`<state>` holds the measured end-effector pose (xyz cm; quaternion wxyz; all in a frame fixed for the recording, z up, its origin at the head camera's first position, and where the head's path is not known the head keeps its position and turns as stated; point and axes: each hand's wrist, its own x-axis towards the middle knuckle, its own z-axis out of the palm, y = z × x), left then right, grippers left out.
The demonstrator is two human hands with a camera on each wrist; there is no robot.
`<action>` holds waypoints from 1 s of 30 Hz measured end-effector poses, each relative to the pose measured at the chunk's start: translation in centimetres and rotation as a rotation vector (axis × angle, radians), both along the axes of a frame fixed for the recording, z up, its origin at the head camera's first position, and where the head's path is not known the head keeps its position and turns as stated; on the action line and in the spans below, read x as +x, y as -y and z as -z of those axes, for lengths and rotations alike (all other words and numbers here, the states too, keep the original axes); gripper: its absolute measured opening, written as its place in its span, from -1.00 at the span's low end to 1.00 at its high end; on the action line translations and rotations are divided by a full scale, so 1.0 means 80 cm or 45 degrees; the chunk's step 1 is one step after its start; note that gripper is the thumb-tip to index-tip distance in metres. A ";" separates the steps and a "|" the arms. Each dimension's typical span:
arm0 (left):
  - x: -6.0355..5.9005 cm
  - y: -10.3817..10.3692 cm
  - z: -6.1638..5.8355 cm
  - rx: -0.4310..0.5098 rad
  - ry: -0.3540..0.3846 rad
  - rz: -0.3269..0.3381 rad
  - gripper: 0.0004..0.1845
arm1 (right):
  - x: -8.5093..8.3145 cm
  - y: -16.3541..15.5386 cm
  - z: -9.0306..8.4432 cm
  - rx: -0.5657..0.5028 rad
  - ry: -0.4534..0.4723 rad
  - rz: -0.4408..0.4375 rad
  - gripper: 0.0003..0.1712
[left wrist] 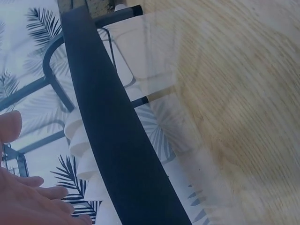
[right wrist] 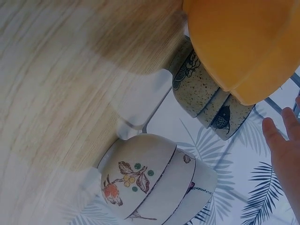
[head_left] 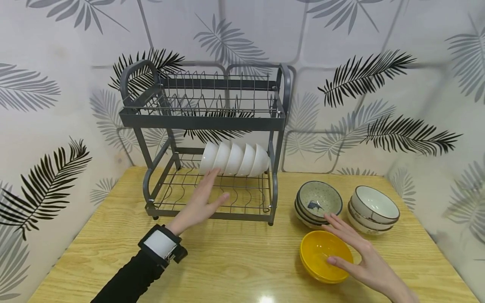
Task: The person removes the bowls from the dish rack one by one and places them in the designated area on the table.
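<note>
Glazed ceramic, painted metal and pale wood grain

The yellow bowl (head_left: 322, 256) at 5 o'clock is glossy and smooth; the row of white bowls (head_left: 235, 160) in the dish rack (head_left: 204, 122) shines like plain glazed ceramic. The speckled bowls (head_left: 318, 200) at 4 o'clock look matt and stony with painted fish. The rack is dark grey matt metal with thin wire grids. The table (head_left: 242, 261) shows light wood grain with a slight sheen.
</note>
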<state>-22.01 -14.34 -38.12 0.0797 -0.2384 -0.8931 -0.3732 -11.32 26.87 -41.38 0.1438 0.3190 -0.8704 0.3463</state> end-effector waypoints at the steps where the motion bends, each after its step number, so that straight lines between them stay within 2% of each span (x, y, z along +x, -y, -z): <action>1: -0.001 0.001 -0.001 0.022 0.020 -0.005 -0.16 | 0.000 0.000 0.000 -0.002 0.004 -0.001 -0.15; 7: -0.007 0.006 -0.005 0.112 0.115 -0.013 -0.17 | 0.000 0.000 0.001 -0.004 0.001 -0.002 -0.15; 13: -0.014 0.012 -0.006 0.243 0.261 -0.011 -0.15 | 0.001 0.000 0.001 -0.006 -0.003 0.000 -0.16; 20: -0.027 0.021 -0.007 0.531 0.498 -0.060 -0.14 | 0.001 -0.001 0.003 -0.015 0.006 0.000 -0.16; 24: -0.035 0.021 -0.010 0.698 0.520 -0.105 -0.19 | 0.001 -0.001 0.003 -0.023 0.014 0.003 -0.15; 30: -0.043 0.022 -0.015 0.812 0.553 -0.163 -0.21 | 0.002 -0.001 0.003 -0.029 0.022 0.001 -0.15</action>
